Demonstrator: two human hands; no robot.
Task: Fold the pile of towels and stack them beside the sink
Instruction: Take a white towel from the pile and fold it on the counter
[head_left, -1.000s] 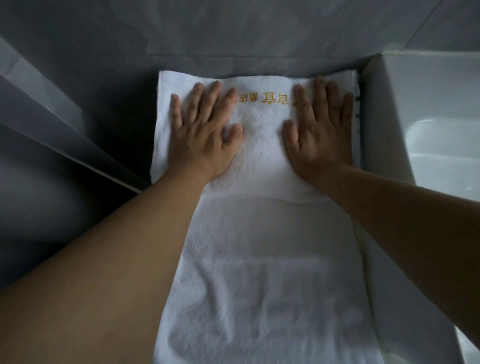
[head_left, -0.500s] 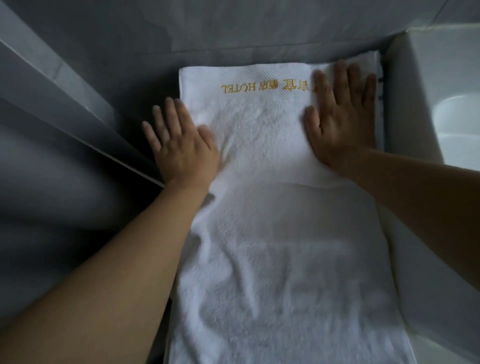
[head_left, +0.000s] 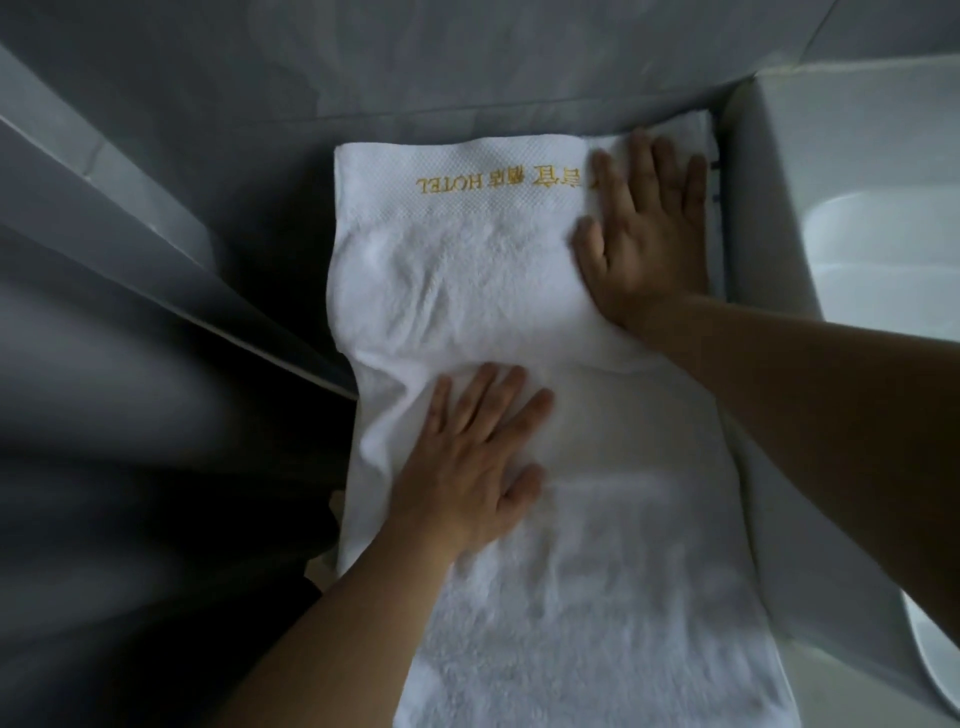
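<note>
Towel (head_left: 467, 280), white, gold lettering at far edge, beside sink (head_left: 769, 218); left hand (head_left: 467, 467) flat near fold, right hand (head_left: 649, 244) flat far right, fingers spread.

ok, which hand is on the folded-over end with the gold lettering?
The right hand: it lies flat on the folded flap of the towel, beside the gold lettering and next to the sink. The left hand lies nearer the viewer, fingertips at the flap's edge.

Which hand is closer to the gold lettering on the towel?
Right. The right hand presses the towel with fingers at the gold lettering's end; the left hand lies flat well below it.
</note>
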